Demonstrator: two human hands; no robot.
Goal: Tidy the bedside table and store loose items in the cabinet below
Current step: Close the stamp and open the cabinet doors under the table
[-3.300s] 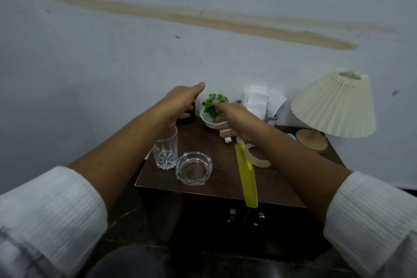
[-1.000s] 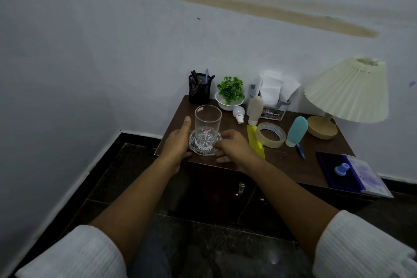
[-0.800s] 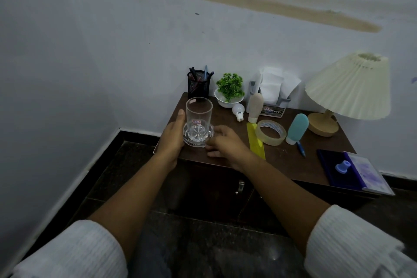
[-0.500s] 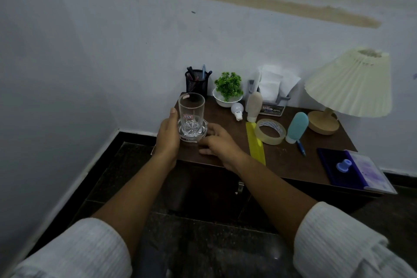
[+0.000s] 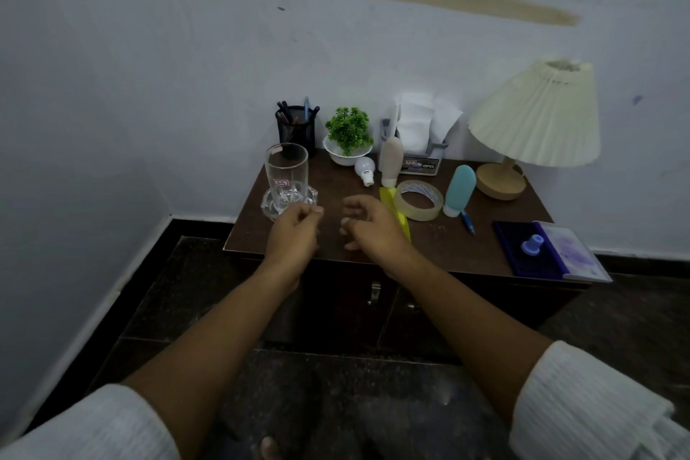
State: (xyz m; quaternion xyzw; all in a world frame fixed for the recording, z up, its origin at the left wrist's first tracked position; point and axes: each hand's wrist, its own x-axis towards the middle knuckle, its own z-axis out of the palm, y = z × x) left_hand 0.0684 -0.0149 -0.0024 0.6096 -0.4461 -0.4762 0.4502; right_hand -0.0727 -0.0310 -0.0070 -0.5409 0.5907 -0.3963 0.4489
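We find left grip (image 5: 295,233) and right grip (image 5: 369,226) loosely curled, empty. The clear glass tumbler (image 5: 286,170), standing in a round glass ashtray (image 5: 269,206), looks fragile, slippery; hold its mid-wall.

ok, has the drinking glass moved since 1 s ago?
Yes. The drinking glass, in the glass dish, has gone back from the front edge of the table toward the pen holder. Neither the left hand nor the right hand grips it.

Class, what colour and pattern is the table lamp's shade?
Cream, finely pleated: the conical lampshade, clearest in the head view.
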